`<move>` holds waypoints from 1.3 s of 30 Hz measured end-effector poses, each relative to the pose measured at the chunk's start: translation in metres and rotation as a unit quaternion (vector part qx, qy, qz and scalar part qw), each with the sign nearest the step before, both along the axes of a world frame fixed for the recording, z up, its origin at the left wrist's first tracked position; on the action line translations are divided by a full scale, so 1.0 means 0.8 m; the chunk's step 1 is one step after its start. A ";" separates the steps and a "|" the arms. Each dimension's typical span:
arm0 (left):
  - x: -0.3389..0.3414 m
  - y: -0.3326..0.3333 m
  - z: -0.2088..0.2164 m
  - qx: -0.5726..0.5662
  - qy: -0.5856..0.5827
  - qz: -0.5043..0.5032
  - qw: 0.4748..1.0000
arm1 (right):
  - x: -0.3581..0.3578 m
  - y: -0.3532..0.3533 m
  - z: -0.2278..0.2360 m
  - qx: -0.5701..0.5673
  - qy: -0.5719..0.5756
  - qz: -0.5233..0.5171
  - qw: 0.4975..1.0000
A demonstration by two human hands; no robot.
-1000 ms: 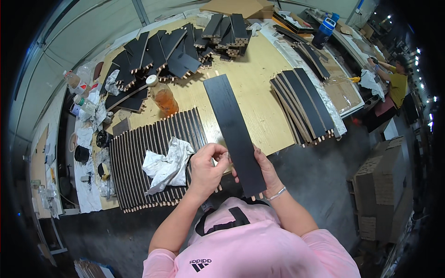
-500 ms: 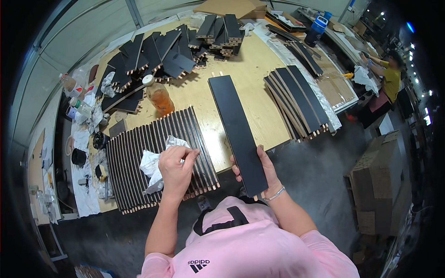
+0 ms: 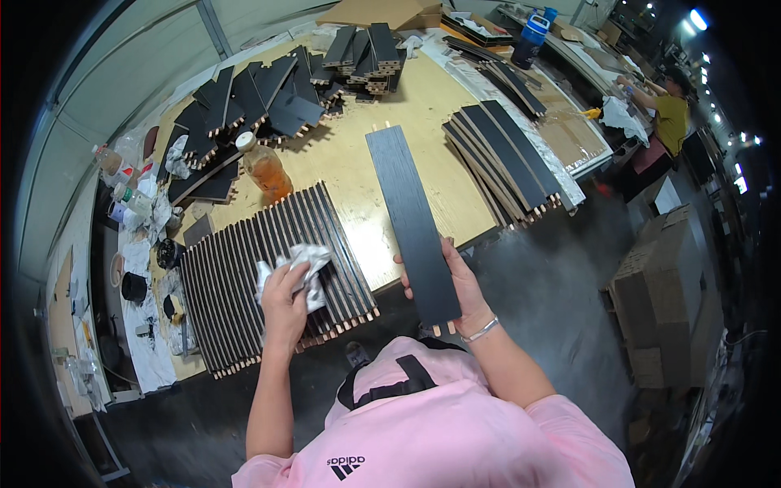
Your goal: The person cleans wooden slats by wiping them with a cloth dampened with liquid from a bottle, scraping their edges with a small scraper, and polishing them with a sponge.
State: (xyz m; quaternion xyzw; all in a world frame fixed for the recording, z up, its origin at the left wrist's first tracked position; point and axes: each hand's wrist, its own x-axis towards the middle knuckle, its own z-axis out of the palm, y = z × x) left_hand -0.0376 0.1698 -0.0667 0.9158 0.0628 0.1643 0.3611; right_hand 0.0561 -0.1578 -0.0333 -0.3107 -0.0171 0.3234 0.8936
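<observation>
My right hand [image 3: 457,281] holds a long black wooden panel [image 3: 409,216] by its near end; two dowel pegs stick out of each end. The panel points away from me over the light wooden table [image 3: 423,106]. My left hand [image 3: 285,299] grips a crumpled white rag [image 3: 303,267] and rests it on a row of black slats [image 3: 268,276] standing on edge at the table's near left.
An orange bottle [image 3: 264,169] stands behind the slats. Stacked black panels [image 3: 504,159] lie at the right, more piles [image 3: 277,89] at the back. Tins and rags [image 3: 134,203] crowd the left bench. Another person [image 3: 663,114] works far right. Cardboard boxes [image 3: 663,301] stand on the floor.
My left hand left the panel, took the rag and moved left onto the slats. The right hand has pushed the panel slightly forward and right.
</observation>
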 end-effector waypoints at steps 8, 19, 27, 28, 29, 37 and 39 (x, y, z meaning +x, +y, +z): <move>-0.001 -0.198 0.108 -0.012 -0.189 -0.273 0.943 | -0.015 0.013 -0.022 0.056 -0.017 -0.026 0.998; 0.020 -0.186 0.087 -0.042 -0.233 -0.251 0.939 | -0.039 0.010 0.012 -0.046 -0.056 -0.050 0.996; 0.013 -0.170 0.117 -0.057 -0.104 -0.238 0.964 | -0.037 0.019 0.044 -0.179 -0.012 -0.064 0.982; 0.019 -0.164 0.116 -0.051 -0.095 -0.239 0.965 | -0.035 0.021 0.039 -0.158 -0.008 -0.067 0.985; 0.023 -0.161 0.115 -0.045 -0.087 -0.240 0.966 | -0.036 0.021 0.036 -0.137 -0.004 -0.070 0.988; 0.026 -0.162 0.124 0.003 -0.070 -0.227 0.971 | -0.031 0.021 0.031 -0.131 -0.052 -0.066 0.988; 0.021 -0.166 0.133 -0.002 -0.053 -0.229 0.972 | -0.029 0.020 0.025 -0.152 -0.046 -0.077 0.984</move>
